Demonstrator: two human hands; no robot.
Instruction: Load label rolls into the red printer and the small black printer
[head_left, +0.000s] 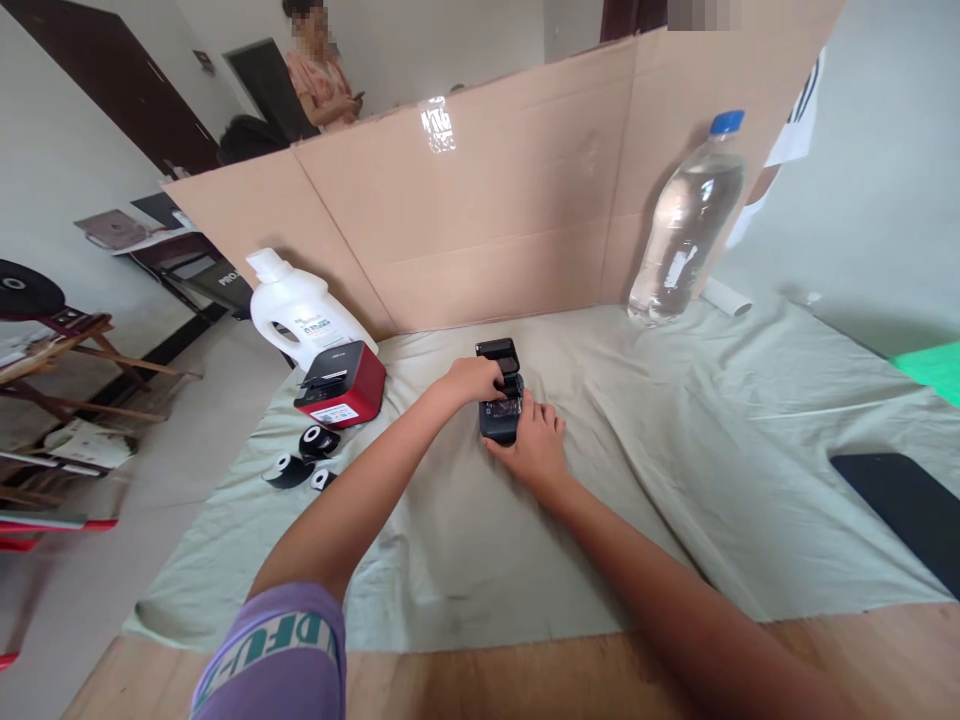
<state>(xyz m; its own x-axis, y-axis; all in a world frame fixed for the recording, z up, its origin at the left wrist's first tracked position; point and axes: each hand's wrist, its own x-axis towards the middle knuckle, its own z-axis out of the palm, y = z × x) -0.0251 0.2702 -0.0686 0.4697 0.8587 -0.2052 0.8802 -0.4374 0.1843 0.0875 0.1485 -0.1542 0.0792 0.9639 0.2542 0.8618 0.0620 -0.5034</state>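
A small black portable printer (495,424), as it appears, lies on the cloth with its lid (498,352) flipped up at the far end. My right hand (538,445) grips its near right side, thumb along the near edge and fingers on the right. From the left, my left hand (474,381) reaches over it, with curled fingers down at the opened compartment. Whatever those fingertips hold, if anything, is hidden. To the left stands a red and black box-shaped device (364,390), with several small black rolls (319,442) in front of it.
A pale green cloth (465,560) covers the wooden table (420,690). Behind stands a cardboard screen (495,230), with a white jug (300,310) at left and a water bottle (686,235) at right. A black phone-like slab (904,510) lies far right. Beyond the screen is another person (322,85).
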